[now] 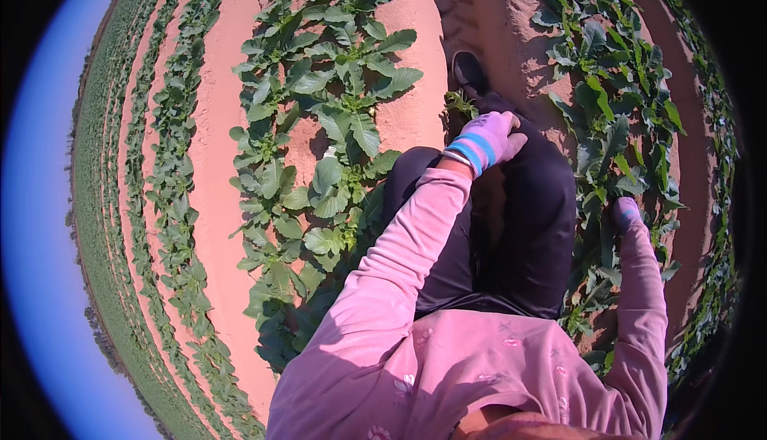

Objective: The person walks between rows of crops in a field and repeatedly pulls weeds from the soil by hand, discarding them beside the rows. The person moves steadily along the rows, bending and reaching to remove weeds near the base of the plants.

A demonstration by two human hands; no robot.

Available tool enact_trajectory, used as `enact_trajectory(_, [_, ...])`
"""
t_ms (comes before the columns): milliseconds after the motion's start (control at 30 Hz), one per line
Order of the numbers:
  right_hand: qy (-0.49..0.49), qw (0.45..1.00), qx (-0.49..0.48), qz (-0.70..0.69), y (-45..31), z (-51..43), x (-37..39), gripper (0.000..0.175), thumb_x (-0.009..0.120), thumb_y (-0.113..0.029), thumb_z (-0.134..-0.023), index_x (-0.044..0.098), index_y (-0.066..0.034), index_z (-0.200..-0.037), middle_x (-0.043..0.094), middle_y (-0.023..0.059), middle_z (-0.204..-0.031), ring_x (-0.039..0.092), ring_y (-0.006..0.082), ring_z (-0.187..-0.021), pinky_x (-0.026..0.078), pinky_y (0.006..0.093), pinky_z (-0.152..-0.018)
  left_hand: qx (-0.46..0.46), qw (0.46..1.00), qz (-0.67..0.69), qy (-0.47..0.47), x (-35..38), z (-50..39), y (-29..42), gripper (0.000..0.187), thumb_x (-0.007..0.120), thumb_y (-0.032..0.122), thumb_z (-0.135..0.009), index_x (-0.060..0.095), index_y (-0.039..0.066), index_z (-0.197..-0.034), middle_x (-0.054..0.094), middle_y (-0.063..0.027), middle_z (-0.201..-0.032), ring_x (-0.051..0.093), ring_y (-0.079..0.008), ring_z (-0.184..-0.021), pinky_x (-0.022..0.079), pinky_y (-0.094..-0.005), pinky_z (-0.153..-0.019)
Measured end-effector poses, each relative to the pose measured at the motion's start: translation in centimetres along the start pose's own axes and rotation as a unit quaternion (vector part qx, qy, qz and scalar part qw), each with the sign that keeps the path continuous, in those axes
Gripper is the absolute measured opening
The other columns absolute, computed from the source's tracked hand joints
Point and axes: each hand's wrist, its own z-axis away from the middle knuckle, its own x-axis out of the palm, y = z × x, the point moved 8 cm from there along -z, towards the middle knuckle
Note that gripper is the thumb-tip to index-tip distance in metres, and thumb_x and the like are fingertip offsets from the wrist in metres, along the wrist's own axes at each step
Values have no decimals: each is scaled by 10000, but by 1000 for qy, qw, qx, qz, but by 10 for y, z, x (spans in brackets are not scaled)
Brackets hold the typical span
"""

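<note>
My left hand, in a pale pink knit glove with blue bands at the cuff, is curled in front of my knees. A small tuft of green leaves sticks out from beneath its far side and seems held in it. Off to the right, my right hand wears a similar glove and reaches in among the leafy crop plants of the right-hand row. Leaves hide its fingers, so I cannot see whether they grip a stem.
My bent legs in dark trousers and a dark shoe stand in the furrow between two beds. Broad-leaved plants fill the bed at my left. More crop rows run beyond a bare sandy strip.
</note>
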Motion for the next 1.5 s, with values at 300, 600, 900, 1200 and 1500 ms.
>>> enact_trajectory(300, [-139, 937, 142, -289, 43, -28, 53, 369, 511, -335, -895, 633, -67, -1117, 655, 149, -1055, 624, 320, -955, 493, 412, -858, 0, 1000, -8, -5, -2, -3, -6, 471, 627, 389, -821, 611, 65, -1163, 644, -189, -1099, 604, -349, -1039, 463, -409, -919])
enact_trajectory(600, [60, 998, -10, -18, -13, 53, -17, 309, 617, -173, -799, 630, -57, -1085, 636, 208, -1089, 580, 366, -1071, 473, 425, -901, 17, 1000, -2, -1, -6, -4, 2, 472, 622, 385, -825, 601, 58, -1165, 641, -197, -1101, 602, -358, -1037, 464, -409, -914])
enact_trajectory(900, [10, 1000, 10, 0, -13, 24, -8, 423, 735, -242, -710, 659, -53, -1080, 666, 201, -1005, 633, 365, -953, 512, 416, -820, 44, 998, 33, 22, -1, -9, 1, 431, 637, 354, -825, 613, 32, -1110, 653, -204, -1039, 616, -352, -991, 484, -399, -873])
enact_trajectory(1200, [-133, 888, 168, -407, -12, 28, 8, 251, 609, -277, -874, 692, -76, -748, 678, 102, -695, 619, 235, -544, 509, 394, -514, 41, 999, -18, 18, 7, -12, -6, 433, 666, 341, -825, 601, 41, -1130, 657, -195, -1048, 616, -359, -1006, 486, -411, -887])
enact_trajectory(1500, [-141, 989, -48, -9, -22, -15, 28, 279, 680, -258, -785, 695, -109, -1020, 671, 115, -1052, 646, 271, -948, 501, 398, -814, -6, 1000, -18, -5, 4, -2, -14, 444, 641, 367, -836, 594, 54, -1147, 637, -191, -1113, 590, -352, -1064, 468, -406, -912])
